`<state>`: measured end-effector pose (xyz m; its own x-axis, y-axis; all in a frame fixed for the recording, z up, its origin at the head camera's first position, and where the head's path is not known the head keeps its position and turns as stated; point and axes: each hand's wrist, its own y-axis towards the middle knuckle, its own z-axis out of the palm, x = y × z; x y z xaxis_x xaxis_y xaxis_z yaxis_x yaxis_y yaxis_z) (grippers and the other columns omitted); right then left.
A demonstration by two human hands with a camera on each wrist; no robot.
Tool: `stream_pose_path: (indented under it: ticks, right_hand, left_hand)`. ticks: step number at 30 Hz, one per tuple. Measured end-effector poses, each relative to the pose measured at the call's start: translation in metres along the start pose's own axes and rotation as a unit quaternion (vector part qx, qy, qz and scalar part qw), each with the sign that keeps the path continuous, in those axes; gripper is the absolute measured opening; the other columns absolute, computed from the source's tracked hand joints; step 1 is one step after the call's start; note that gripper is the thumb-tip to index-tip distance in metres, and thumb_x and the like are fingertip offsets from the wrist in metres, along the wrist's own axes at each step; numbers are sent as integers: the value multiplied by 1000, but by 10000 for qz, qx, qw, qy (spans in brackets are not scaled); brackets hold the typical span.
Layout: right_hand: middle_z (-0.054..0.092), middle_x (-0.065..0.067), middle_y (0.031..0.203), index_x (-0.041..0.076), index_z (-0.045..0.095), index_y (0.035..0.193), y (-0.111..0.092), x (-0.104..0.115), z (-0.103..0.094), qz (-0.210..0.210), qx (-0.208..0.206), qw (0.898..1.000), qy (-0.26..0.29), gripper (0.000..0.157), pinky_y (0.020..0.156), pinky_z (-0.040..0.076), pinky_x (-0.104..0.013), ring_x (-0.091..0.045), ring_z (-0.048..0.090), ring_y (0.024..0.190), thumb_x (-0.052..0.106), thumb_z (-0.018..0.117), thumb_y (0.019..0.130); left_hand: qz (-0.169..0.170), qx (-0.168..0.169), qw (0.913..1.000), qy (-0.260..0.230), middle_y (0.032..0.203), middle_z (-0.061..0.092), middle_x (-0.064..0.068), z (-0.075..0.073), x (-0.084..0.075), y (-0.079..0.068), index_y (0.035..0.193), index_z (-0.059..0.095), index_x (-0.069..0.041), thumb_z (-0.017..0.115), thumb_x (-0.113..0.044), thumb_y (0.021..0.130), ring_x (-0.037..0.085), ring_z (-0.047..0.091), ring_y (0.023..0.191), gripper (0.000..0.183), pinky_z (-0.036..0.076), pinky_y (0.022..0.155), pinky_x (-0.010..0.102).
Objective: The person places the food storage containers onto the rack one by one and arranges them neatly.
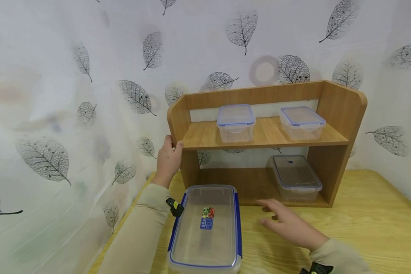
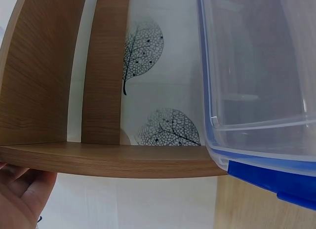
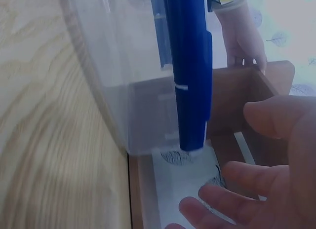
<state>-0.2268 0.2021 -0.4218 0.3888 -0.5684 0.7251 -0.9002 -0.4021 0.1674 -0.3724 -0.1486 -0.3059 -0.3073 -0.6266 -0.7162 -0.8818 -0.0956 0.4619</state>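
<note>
My left hand [image 1: 169,160] grips the front edge of the left side panel of a two-tier wooden shelf [image 1: 265,146]. In the left wrist view, its bent fingers [image 2: 29,182] lie against the panel's outer face. A large clear food container [image 1: 205,228] with blue side clips and a fruit sticker stands on the table in front of the shelf, beside my left forearm. My right hand [image 1: 291,222] hovers to the right of this container, fingers spread and holding nothing. In the right wrist view, the container's blue clip [image 3: 190,76] shows beyond my right thumb.
Two small clear containers, one left [image 1: 236,125] and one right [image 1: 302,123], stand on the upper tier. A larger lidded container [image 1: 296,177] sits at the right of the lower tier. The wooden table [image 1: 373,224] meets a leaf-patterned curtain [image 1: 89,152] behind and at left.
</note>
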Motion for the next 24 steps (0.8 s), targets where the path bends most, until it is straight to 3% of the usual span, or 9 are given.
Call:
stream_pose_path:
  ticks: [9, 15, 24]
  right_hand:
    - [55, -18, 140, 7, 47, 148, 12, 9, 14, 515, 143, 9928, 1070, 56, 88, 56, -44, -30, 60, 117, 37, 59, 103]
    - [56, -22, 133, -4, 38, 150, 19, 15, 23, 797, 284, 9725, 2169, 59, 84, 57, -46, -31, 63, 109, 30, 55, 105]
    - [59, -24, 130, -9, 28, 153, 28, 15, 38, 1071, 489, 9437, 3091, 66, 78, 60, -48, -36, 66, 104, 31, 51, 106]
  left_hand:
    - [-51, 39, 10000, 5, 136, 59, 20, -2, -3, -1, 138, 44, -10, 42, -41, 107, 37, 62, 118, 44, 54, 95, 55]
    - [-25, -3, 10000, 22, 133, 61, 20, -3, -2, -1, 135, 46, -10, 43, -39, 106, 37, 63, 117, 41, 54, 95, 53]
    - [-6, 16, 10000, 21, 135, 60, 20, -1, -1, 0, 135, 45, -10, 43, -40, 106, 37, 61, 119, 42, 53, 96, 54]
